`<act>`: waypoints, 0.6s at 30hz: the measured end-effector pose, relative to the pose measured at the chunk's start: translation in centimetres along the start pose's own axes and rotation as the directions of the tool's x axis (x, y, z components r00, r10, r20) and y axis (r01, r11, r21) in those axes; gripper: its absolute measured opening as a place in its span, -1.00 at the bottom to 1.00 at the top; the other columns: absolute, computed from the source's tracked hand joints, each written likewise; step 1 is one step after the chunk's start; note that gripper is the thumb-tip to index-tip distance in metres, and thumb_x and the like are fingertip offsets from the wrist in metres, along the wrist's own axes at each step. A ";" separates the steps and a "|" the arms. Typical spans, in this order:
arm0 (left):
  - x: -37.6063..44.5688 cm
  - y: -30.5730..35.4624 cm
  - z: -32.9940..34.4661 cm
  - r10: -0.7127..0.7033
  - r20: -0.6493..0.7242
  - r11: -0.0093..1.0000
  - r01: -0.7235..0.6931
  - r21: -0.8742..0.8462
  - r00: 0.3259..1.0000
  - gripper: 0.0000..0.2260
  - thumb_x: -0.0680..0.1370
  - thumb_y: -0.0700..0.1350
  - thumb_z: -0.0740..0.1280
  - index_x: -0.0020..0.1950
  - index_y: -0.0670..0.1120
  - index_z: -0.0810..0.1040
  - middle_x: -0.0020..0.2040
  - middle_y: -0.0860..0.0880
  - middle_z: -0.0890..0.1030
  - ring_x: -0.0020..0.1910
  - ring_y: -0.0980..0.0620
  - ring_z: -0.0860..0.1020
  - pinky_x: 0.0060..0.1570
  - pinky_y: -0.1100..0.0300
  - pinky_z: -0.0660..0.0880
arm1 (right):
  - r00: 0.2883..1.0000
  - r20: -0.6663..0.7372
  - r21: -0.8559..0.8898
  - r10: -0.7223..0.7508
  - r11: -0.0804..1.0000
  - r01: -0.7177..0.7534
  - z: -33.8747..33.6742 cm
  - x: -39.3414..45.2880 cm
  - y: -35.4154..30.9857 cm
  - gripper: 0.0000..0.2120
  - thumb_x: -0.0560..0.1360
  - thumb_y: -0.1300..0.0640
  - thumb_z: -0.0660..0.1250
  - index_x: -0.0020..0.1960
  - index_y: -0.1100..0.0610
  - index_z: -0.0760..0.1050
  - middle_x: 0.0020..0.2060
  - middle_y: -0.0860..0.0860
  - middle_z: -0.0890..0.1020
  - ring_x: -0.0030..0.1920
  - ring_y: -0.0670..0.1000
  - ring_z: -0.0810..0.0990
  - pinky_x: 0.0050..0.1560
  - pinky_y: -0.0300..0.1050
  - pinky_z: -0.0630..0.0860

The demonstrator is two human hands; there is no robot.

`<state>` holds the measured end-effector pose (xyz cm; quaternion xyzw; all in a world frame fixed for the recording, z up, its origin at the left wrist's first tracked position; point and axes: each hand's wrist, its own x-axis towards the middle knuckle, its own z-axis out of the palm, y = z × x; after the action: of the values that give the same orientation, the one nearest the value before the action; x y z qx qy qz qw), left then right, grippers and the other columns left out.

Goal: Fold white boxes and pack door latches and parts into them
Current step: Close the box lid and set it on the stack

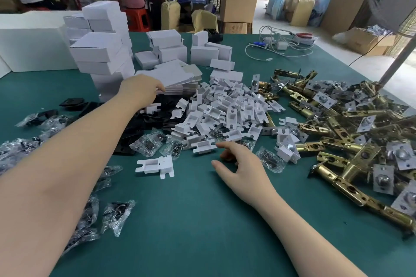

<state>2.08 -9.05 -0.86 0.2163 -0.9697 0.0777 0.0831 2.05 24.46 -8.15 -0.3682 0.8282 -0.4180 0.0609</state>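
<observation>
My left hand [139, 87] reaches far across the green table and its fingers touch the edge of a stack of flat unfolded white boxes [173, 76]. My right hand [238, 162] hovers low over the table with loosely spread fingers, holding nothing, just in front of a heap of white plastic inserts [225, 110]. A pile of brass door latches [351, 132] fills the right side. Small clear bags of black parts [117, 216] lie at the left and near the inserts. Black plates [162, 114] sit under the inserts.
Folded white boxes [101, 51] are stacked at the back left and centre. White cables and chargers [279, 47] lie at the far right of the table. Cardboard cartons and seated people are beyond the table. A metal pole [398, 56] stands at the right.
</observation>
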 end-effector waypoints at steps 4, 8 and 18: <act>0.2 0.5 -0.3 -0.008 -0.090 1.000 0.008 -0.002 0.996 -0.89 0.61 -0.17 0.24 0.08 -0.03 0.52 0.06 -0.15 0.57 -0.01 -0.12 0.46 -0.20 0.10 0.32 | 1.000 0.001 -0.015 -0.008 1.000 0.008 0.0 0.0 -0.1 -0.66 0.51 -0.03 0.38 0.28 -0.09 0.50 -0.05 -0.24 0.51 0.03 -0.24 0.49 0.10 -0.33 0.41; 0.3 1.0 -0.2 -0.048 -0.143 0.998 0.041 -0.053 0.988 -0.86 0.63 -0.15 0.20 0.08 -0.14 0.52 0.06 -0.20 0.54 0.00 -0.21 0.52 -0.20 0.04 0.40 | 1.000 0.005 -0.015 -0.015 1.000 0.015 0.0 0.1 -0.2 -0.82 0.51 0.03 0.38 0.11 -0.06 0.57 -0.07 -0.18 0.54 -0.01 -0.22 0.50 0.08 -0.30 0.43; -0.4 2.0 -4.0 -0.405 -0.368 0.818 0.152 -0.555 0.837 -0.76 0.65 -0.10 0.17 0.01 -0.14 0.61 -0.11 -0.04 0.58 -0.11 -0.04 0.46 -0.16 0.14 0.32 | 1.000 -0.001 0.005 -0.015 1.000 0.015 0.1 0.3 -0.3 -0.86 0.50 0.09 0.37 -0.17 -0.13 0.53 -0.16 -0.18 0.53 -0.06 -0.26 0.49 -0.08 -0.48 0.36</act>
<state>2.08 -6.35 2.73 0.3052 -0.8618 -0.1416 0.3797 2.03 24.10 -7.92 -0.3742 0.8243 -0.4208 0.0585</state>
